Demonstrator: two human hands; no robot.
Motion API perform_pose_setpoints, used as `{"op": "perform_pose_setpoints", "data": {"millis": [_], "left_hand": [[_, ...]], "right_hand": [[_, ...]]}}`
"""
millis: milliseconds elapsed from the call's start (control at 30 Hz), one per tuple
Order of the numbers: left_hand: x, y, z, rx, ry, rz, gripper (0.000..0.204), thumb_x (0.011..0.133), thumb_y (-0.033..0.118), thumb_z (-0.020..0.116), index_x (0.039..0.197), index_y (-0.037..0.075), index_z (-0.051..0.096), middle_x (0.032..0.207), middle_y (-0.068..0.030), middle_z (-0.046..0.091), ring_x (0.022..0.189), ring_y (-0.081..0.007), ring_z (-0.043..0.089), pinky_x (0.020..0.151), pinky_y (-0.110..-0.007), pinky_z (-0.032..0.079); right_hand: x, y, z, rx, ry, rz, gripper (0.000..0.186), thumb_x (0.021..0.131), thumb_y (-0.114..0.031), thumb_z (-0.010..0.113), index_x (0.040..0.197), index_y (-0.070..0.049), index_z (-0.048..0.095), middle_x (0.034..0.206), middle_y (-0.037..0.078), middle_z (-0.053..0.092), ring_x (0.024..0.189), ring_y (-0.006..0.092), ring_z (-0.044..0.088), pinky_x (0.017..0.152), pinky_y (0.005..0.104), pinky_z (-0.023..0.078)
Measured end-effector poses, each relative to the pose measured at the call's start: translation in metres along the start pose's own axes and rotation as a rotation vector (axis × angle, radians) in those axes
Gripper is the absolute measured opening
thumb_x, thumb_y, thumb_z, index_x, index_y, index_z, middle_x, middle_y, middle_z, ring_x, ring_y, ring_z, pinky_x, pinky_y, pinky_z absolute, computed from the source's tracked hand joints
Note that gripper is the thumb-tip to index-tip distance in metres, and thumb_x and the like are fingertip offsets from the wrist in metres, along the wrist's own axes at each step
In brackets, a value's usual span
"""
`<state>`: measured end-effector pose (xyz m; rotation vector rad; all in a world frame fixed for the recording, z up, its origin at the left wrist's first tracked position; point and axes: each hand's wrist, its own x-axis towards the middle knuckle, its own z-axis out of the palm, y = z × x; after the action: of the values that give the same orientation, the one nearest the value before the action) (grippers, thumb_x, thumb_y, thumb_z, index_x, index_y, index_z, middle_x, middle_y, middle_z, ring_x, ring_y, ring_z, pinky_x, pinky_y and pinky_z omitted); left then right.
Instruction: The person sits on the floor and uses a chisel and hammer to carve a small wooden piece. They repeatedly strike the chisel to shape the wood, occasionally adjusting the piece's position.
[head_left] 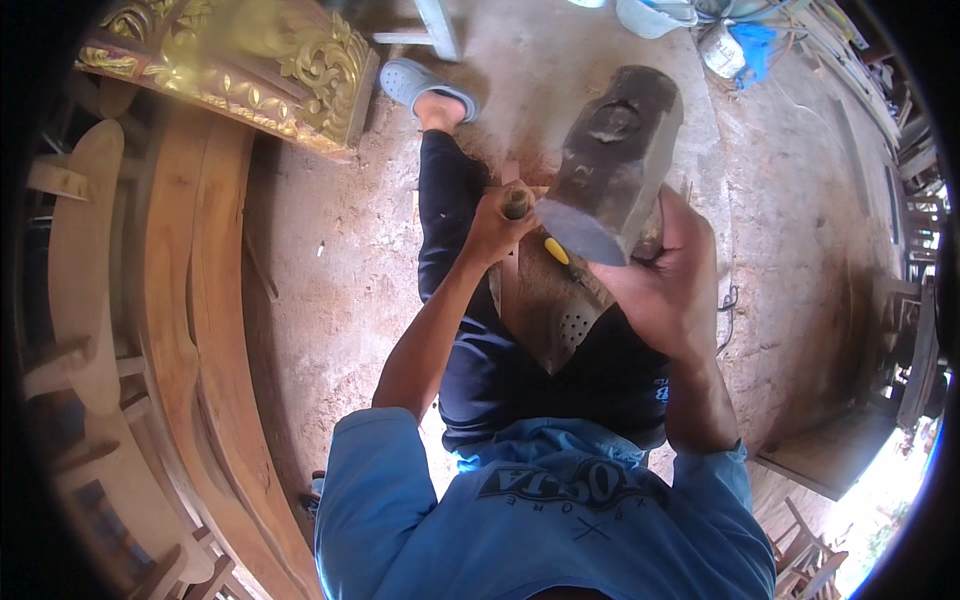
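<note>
- A large, dark, blocky hammer [625,150] is in the air in front of the person, above the lap, its head close to the camera and tilted, a worn flat end facing down and left.
- The right hand [675,285] has it from below: the grip is wrapped close under the head, though the head hides most of the handle and some fingers.
- Just left of the hammer head, the left hand [497,228] makes a fist; this grip is closed around a round-ended handle [515,204], whose top shows above the fingers. The lower part of that tool is hidden.
- Under the left hand a narrow wooden strip [510,290] runs between the legs, and a yellow handle [557,250] lies near it, between the two hands.
- The person wears dark trousers [500,385] and a blue shirt [560,520]; a grey-blue clog [428,88] is on the left foot, which rests on the rough floor [335,230].
- Farther left, long curved planks [215,300] lie side by side, with a gold-painted carved panel [330,80] at their upper end.
- At upper right stand a pale pot [718,52] and blue plastic [752,50].
- A wooden chair [808,565] is at lower right.
</note>
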<state>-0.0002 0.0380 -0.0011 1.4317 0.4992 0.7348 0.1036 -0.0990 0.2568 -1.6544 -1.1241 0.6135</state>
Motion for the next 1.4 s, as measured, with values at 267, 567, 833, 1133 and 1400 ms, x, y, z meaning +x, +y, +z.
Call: {"op": "perform_pose_setpoints", "data": {"millis": [267, 567, 833, 1133, 1400], "left_hand": [[-0.025, -0.007, -0.008, 0.295, -0.061, 0.356, 0.038, 0.080, 0.001, 0.079, 0.116, 0.000, 0.066, 0.104, -0.0070, 0.072, 0.096, -0.0125, 0.066, 0.086, -0.030, 0.052], [-0.018, -0.012, -0.002, -0.148, -0.085, -0.054, 0.024, 0.088, 0.014, 0.080, 0.102, 0.004, 0.064, 0.095, 0.0012, 0.063, 0.085, -0.0077, 0.058, 0.081, -0.028, 0.051], [-0.011, 0.006, -0.006, 0.009, -0.003, -0.168, 0.029, 0.084, 0.013, 0.083, 0.075, 0.010, 0.055, 0.073, 0.0091, 0.046, 0.067, -0.0024, 0.044, 0.058, -0.022, 0.036], [-0.017, -0.039, -0.017, 0.103, -0.071, 0.117, 0.054, 0.082, 0.011, 0.083, 0.131, 0.004, 0.062, 0.120, -0.0055, 0.068, 0.105, -0.0148, 0.064, 0.092, -0.030, 0.053], [-0.026, -0.030, -0.010, 0.031, -0.027, 0.014, 0.045, 0.089, 0.010, 0.075, 0.131, 0.004, 0.059, 0.118, -0.0040, 0.065, 0.106, -0.0148, 0.060, 0.091, -0.031, 0.052]], "right_hand": [[-0.002, 0.085, 0.045, -0.424, -0.200, 0.182, 0.042, 0.081, -0.022, 0.074, 0.115, 0.001, 0.064, 0.086, 0.028, 0.070, 0.083, 0.0450, 0.070, 0.076, 0.0515, 0.056], [-0.025, 0.018, -0.005, -0.162, 0.064, -0.138, 0.039, 0.077, -0.017, 0.078, 0.110, -0.002, 0.065, 0.088, 0.021, 0.071, 0.081, 0.0417, 0.071, 0.071, 0.0444, 0.056], [-0.015, -0.014, -0.018, -0.079, 0.169, -0.361, 0.044, 0.078, -0.019, 0.084, 0.114, -0.002, 0.066, 0.093, 0.015, 0.074, 0.085, 0.0291, 0.076, 0.072, 0.0324, 0.058], [0.004, 0.084, 0.046, -0.584, -0.301, 0.187, 0.046, 0.080, -0.023, 0.076, 0.118, -0.005, 0.058, 0.089, 0.025, 0.070, 0.083, 0.0451, 0.069, 0.071, 0.0526, 0.055], [-0.013, 0.086, 0.031, -0.266, -0.048, 0.019, 0.045, 0.082, -0.028, 0.074, 0.117, -0.002, 0.060, 0.089, 0.025, 0.071, 0.086, 0.0454, 0.069, 0.074, 0.0532, 0.055]]}}
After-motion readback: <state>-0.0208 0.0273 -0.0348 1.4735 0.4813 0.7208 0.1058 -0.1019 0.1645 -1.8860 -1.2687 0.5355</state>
